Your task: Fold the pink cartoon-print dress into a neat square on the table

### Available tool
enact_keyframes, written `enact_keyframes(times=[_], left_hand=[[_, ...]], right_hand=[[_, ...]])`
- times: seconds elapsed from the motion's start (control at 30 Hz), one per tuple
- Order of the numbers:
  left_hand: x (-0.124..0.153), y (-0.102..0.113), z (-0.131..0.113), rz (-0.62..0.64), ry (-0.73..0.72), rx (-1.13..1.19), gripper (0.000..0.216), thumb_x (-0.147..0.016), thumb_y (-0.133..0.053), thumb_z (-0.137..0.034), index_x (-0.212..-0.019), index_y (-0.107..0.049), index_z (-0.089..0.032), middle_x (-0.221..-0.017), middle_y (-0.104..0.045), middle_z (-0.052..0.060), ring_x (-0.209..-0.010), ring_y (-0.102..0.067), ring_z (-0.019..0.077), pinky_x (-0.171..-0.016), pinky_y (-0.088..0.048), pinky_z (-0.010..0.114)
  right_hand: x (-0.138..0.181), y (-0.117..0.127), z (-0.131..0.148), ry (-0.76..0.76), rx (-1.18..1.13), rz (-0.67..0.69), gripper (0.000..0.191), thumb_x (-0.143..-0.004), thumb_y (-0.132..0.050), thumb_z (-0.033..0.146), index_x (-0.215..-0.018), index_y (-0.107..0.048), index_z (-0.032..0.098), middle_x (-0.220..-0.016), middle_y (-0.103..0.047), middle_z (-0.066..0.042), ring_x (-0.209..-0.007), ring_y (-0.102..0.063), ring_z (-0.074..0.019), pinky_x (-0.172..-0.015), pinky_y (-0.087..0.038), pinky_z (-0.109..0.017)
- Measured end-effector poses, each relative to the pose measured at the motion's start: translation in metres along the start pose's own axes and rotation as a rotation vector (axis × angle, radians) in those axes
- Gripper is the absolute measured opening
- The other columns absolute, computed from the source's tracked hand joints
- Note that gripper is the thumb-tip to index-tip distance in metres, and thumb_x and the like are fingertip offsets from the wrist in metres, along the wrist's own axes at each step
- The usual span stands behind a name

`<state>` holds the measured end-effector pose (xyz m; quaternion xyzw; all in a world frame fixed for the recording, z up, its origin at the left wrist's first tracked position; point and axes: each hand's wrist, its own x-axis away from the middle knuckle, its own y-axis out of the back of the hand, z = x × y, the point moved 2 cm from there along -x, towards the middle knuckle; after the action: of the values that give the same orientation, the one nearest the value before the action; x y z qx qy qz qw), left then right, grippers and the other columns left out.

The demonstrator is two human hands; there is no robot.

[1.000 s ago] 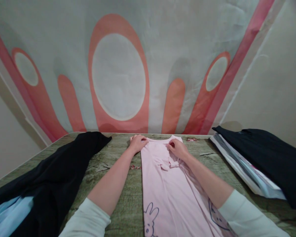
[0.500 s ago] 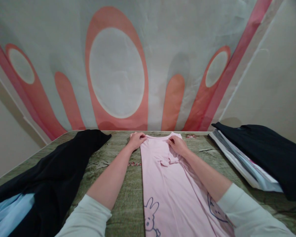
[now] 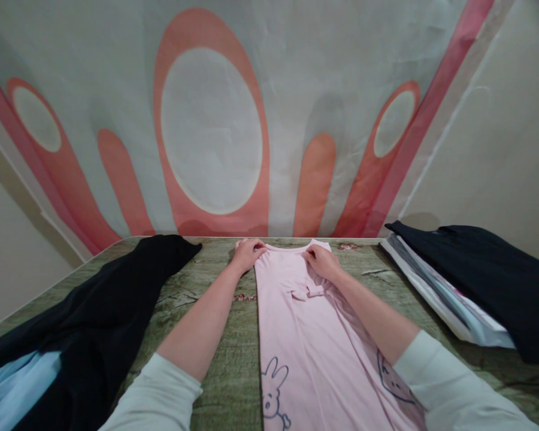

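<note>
A pink shirt (image 3: 305,347) with dark-outlined rabbit drawings lies lengthwise on the wood-patterned table, its neckline toward the far edge. My left hand (image 3: 248,254) pinches the shirt's far left corner, beside the neckline. On the other side of the neckline, my right hand (image 3: 322,262) has thumb and fingers closed on the pink fabric. The shirt's right side is folded inward, with a sleeve lying bunched just below my right hand. My right forearm covers part of the right edge.
At the left lies a rumpled black garment (image 3: 112,299) with a light blue cloth (image 3: 22,383) by it. To the right is a stack of folded clothes (image 3: 449,293), topped by a black garment (image 3: 480,257). Behind the table (image 3: 224,353) hangs a patterned backdrop (image 3: 291,78).
My right hand has shifted very slightly to the left on the pink shirt. Otherwise the hands and clothes look the same.
</note>
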<state>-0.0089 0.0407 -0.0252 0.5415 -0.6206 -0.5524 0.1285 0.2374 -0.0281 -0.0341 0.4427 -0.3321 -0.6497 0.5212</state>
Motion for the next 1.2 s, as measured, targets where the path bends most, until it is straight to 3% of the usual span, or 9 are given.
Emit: enact_keyframes(times=[0.4, 0.57, 0.63, 0.73, 0.83, 1.0, 1.13, 1.2], left_hand=[[0.002, 0.008, 0.0, -0.015, 0.075, -0.181, 0.021, -0.077, -0.06, -0.044, -0.079, -0.064, -0.024, -0.081, -0.065, 0.001, -0.087, -0.05, 0.0215, -0.084, -0.027, 0.037], [0.003, 0.019, -0.022, -0.062, 0.005, -0.258, 0.02, -0.082, -0.054, -0.04, -0.084, -0.063, -0.022, -0.094, -0.061, 0.006, -0.098, -0.047, 0.0236, -0.09, -0.026, 0.039], [0.006, 0.015, -0.041, -0.023, -0.075, -0.236, 0.02, -0.087, -0.046, -0.035, -0.091, -0.061, -0.022, -0.1, -0.06, 0.007, -0.102, -0.047, 0.0231, -0.093, -0.024, 0.04], [0.018, -0.005, -0.074, 0.14, -0.176, -0.182, 0.028, -0.091, -0.036, -0.033, -0.103, -0.058, -0.021, -0.112, -0.057, 0.009, -0.108, -0.047, 0.0233, -0.097, -0.023, 0.042], [0.032, -0.026, -0.094, 0.262, -0.189, -0.153, 0.044, -0.09, -0.033, -0.044, -0.126, -0.044, -0.021, -0.136, -0.04, 0.01, -0.125, -0.033, 0.026, -0.102, -0.018, 0.044], [0.041, -0.037, -0.093, 0.362, -0.193, -0.118, 0.059, -0.088, -0.027, -0.055, -0.136, -0.034, -0.02, -0.143, -0.029, 0.009, -0.132, -0.022, 0.0279, -0.105, -0.012, 0.045], [0.038, -0.038, -0.087, 0.356, -0.197, -0.115, 0.061, -0.087, -0.025, -0.058, -0.137, -0.032, -0.023, -0.145, -0.027, 0.008, -0.133, -0.02, 0.0281, -0.106, -0.011, 0.047], [0.038, -0.04, -0.086, 0.366, -0.194, -0.117, 0.061, -0.087, -0.025, -0.059, -0.137, -0.031, -0.024, -0.145, -0.026, 0.007, -0.133, -0.019, 0.0278, -0.106, -0.011, 0.047]], right_hand=[[0.0, -0.003, 0.001, -0.091, -0.048, -0.039, 0.017, -0.081, -0.052, 0.038, -0.084, -0.057, 0.023, -0.086, -0.065, 0.0, -0.076, -0.057, -0.015, -0.057, -0.031, -0.024], [0.003, -0.002, 0.0, -0.084, -0.106, -0.075, 0.014, -0.079, -0.053, 0.031, -0.089, -0.055, 0.022, -0.08, -0.064, 0.0, -0.075, -0.056, -0.0149, -0.059, -0.033, -0.023], [0.005, 0.0, 0.002, -0.008, -0.113, -0.126, 0.014, -0.079, -0.051, 0.027, -0.091, -0.055, 0.021, -0.084, -0.064, -0.001, -0.077, -0.056, -0.0151, -0.064, -0.036, -0.024], [0.009, 0.004, 0.007, 0.184, -0.088, -0.176, 0.018, -0.08, -0.048, 0.023, -0.094, -0.058, 0.019, -0.095, -0.062, -0.006, -0.09, -0.054, -0.0175, -0.078, -0.038, -0.028], [0.01, 0.0, 0.01, 0.318, -0.056, -0.1, 0.031, -0.084, -0.045, 0.028, -0.11, -0.056, 0.017, -0.113, -0.059, -0.01, -0.107, -0.05, -0.0205, -0.092, -0.035, -0.033], [0.008, -0.012, 0.006, 0.382, 0.031, 0.118, 0.057, -0.089, -0.032, 0.048, -0.134, -0.039, 0.013, -0.141, -0.035, -0.012, -0.13, -0.029, -0.0214, -0.106, -0.023, -0.036], [0.0, -0.009, -0.011, 0.326, 0.075, 0.065, 0.067, -0.089, -0.025, 0.054, -0.14, -0.027, 0.011, -0.148, -0.019, -0.01, -0.135, -0.017, -0.0207, -0.109, -0.016, -0.036], [-0.004, -0.007, -0.025, 0.242, 0.106, 0.077, 0.066, -0.089, -0.024, 0.054, -0.14, -0.026, 0.011, -0.148, -0.019, -0.01, -0.135, -0.016, -0.021, -0.109, -0.016, -0.037]])
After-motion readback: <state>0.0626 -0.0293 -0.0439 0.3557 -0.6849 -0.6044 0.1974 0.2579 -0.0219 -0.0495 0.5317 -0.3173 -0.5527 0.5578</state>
